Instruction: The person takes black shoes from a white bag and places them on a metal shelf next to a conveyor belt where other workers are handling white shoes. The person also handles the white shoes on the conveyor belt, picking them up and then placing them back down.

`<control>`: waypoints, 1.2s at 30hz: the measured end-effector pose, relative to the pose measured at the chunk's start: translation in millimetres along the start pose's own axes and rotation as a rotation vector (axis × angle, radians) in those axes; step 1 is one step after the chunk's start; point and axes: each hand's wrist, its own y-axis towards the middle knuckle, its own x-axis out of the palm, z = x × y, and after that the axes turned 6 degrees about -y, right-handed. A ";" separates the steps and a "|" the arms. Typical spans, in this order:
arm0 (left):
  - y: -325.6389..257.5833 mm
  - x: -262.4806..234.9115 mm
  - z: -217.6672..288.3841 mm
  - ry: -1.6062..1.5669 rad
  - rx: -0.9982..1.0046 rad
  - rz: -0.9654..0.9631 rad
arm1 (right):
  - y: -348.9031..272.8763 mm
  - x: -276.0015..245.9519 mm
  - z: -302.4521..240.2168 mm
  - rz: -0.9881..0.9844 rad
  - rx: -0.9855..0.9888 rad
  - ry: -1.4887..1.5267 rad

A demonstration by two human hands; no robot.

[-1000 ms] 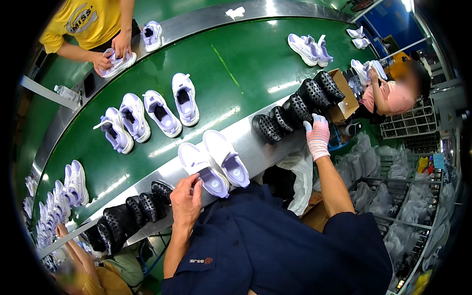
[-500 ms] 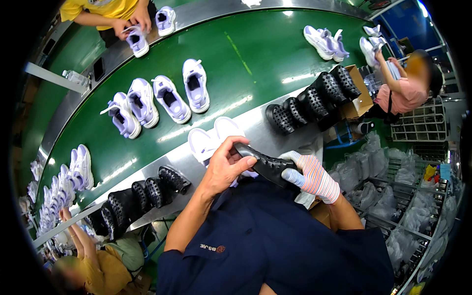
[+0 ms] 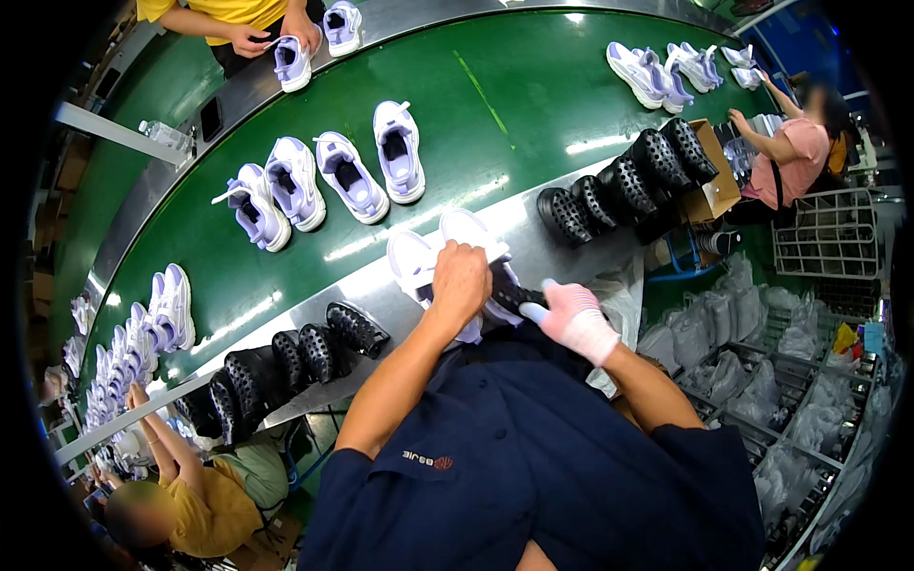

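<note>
Two white-and-lavender sneakers lie in front of me at the belt's near edge, the left sneaker (image 3: 409,255) beside the right sneaker (image 3: 464,226). My left hand (image 3: 463,284) is closed over the right sneaker's opening, gripping its upper; the fingers hide just where. My right hand (image 3: 576,322), in a striped knit glove, holds the end of a black perforated shoe last (image 3: 515,296). The last's front part runs into the sneaker's opening beneath my left hand, where its tip is hidden.
Black perforated lasts stand in rows on the metal ledge, one row left (image 3: 319,352) and one right (image 3: 624,186). Several sneakers (image 3: 352,176) sit on the green belt (image 3: 457,143). Co-workers are across, left and right. A wire rack (image 3: 743,400) with plastic-wrapped items stands at my right.
The black last has gone down from above the ledge into the right sneaker's opening. My left hand has left the last and closed on the sneaker; my right hand still holds the last.
</note>
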 end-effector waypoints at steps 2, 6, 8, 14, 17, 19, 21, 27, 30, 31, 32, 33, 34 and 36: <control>14.6 9.9 -0.1 -0.103 0.051 -0.108 | 22.8 32.7 -10.1 0.131 -0.001 -0.047; 25.8 12.1 -0.3 -0.100 0.113 0.052 | 57.2 83.3 -9.2 0.336 0.013 0.008; 8.7 16.8 -9.3 -0.161 0.039 0.184 | 46.7 85.9 3.6 0.478 -0.038 0.105; 9.2 29.4 12.7 -0.226 -0.383 -0.161 | 75.6 85.0 19.3 0.215 0.120 0.080; 15.4 54.3 -3.2 -0.176 -0.411 -0.035 | 103.5 98.4 24.8 0.271 0.122 0.032; 19.0 56.1 -0.3 -0.115 -0.483 -0.042 | 107.1 94.0 14.7 0.258 0.196 0.030; 8.4 50.8 8.7 -0.119 -0.382 0.018 | 109.7 88.6 8.3 0.228 0.223 0.029; -101.9 -33.7 37.3 -0.045 -0.363 0.218 | 113.4 95.9 26.6 0.164 0.164 -0.051; -138.7 -16.2 3.1 -0.143 -0.803 0.053 | 109.0 98.1 21.9 0.180 0.061 -0.073; -130.6 -7.0 -1.2 -0.272 -0.768 0.044 | 107.5 101.3 21.5 0.184 0.023 -0.084; -141.0 38.2 -21.5 -0.145 -0.548 0.231 | 108.2 111.8 25.4 0.292 -0.072 -0.094; -126.9 48.1 -21.0 -0.177 -0.599 0.199 | 110.4 114.3 29.1 0.263 -0.083 -0.145; -110.6 49.5 -19.3 -0.174 -0.597 0.241 | 113.1 113.7 31.2 0.281 -0.086 -0.134; -106.1 34.8 -15.5 -0.151 -0.574 0.315 | 110.4 97.6 29.3 0.265 -0.083 -0.068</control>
